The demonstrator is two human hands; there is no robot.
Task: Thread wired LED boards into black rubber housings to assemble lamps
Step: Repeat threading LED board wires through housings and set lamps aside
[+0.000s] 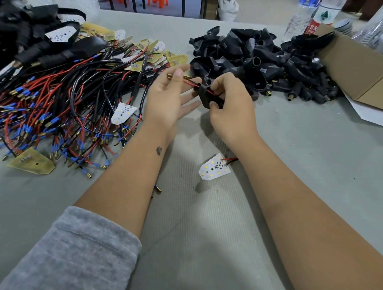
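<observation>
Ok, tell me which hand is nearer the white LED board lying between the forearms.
Right. The right hand grips a black rubber housing up and slightly right of the white LED board; the left hand, pinching the wire, is farther up-left.

A counter (pixel 315 171) holds everything. On its far left lies a heap of wired LED boards (pixel 64 101), with finished lamps (pixel 38 42) piled behind it. A pile of rubber housings (pixel 265 60) sits on the far right, a cardboard box (pixel 362 70) just to its right, and two bottles (pixel 310 16) stand behind. Between the heaps, both hands meet above the counter: the left hand (pixel 168 100) beside the right hand (pixel 231 107), a housing (pixel 206 97) between them. One LED board (pixel 214 167) lies nearer, between the forearms.
</observation>
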